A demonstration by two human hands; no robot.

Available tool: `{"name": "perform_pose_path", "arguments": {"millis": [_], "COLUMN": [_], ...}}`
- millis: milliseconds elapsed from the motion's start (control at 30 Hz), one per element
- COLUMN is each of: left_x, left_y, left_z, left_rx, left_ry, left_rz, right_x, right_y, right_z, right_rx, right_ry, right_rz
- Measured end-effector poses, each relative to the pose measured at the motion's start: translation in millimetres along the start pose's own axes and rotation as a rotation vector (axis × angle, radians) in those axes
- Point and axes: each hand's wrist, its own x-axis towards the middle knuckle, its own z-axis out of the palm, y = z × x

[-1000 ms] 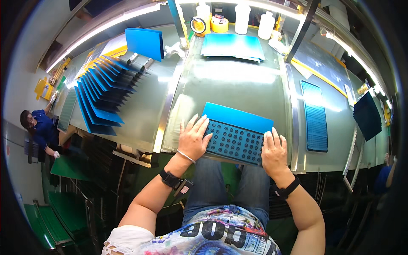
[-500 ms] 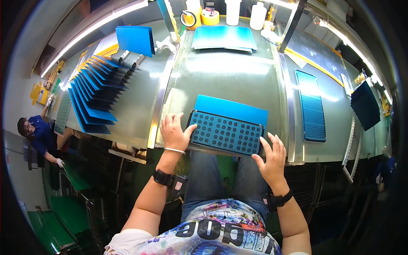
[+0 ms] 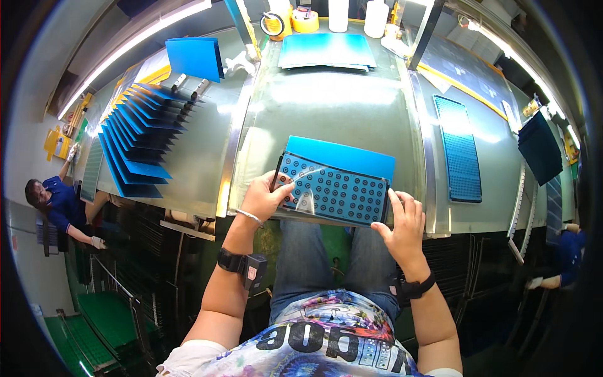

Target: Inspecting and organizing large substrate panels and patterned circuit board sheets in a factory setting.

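A blue tray with rows of small round cells (image 3: 336,191) lies tilted at the near edge of the grey workbench (image 3: 333,110), over a plain blue sheet (image 3: 342,157). My left hand (image 3: 267,196) grips the tray's left end, fingers curled over its edge. On the tray's right corner rests my right hand (image 3: 402,221), fingers on its rim. A clear film seems to cover the tray's front. Both wrists wear dark bands.
A fan of upright blue sheets (image 3: 135,135) stands in a rack at left. More blue sheets (image 3: 326,50) lie at the bench's far end near tape rolls (image 3: 306,20) and white bottles (image 3: 375,9). A ribbed blue tray (image 3: 460,147) lies at right. A person in blue (image 3: 56,204) is at far left.
Both hands have shifted from lying flat on the tray to gripping its ends. The tray's near edge is lifted and pulled toward me.
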Motion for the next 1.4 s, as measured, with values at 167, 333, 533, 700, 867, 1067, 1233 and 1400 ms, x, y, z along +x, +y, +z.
{"name": "perform_pose_path", "arguments": {"millis": [167,333,533,700,867,1067,1233,1400], "left_x": [-17,-13,-7,-1,-7,-11,-11,-13], "left_y": [16,2,-2,-9,-15,-13,-16,-17], "left_z": [1,-1,4,0,-1,1,2,4], "left_rx": [-0.020,-0.217,-0.190,0.002,-0.017,-0.001,0.011,0.030], "left_ry": [0.024,0.059,0.095,0.108,0.084,0.105,0.131,0.156], "left_rz": [0.142,0.208,0.109,0.070,-0.004,-0.045,-0.048,-0.032], "right_x": [35,43,19,-5,-7,-11,-8,-8], "right_y": [18,31,21,4,-5,-6,-5,-4], "right_z": [-16,-2,0,15,15,17,17,18], "right_rx": [0.379,0.836,1.061,0.847,0.453,0.389,0.383,0.286], "right_ry": [0.004,-0.207,-0.334,-0.157,-0.021,-0.018,0.003,0.064], "right_rz": [-0.007,0.240,0.393,0.402,0.236,0.223,0.194,0.097]}}
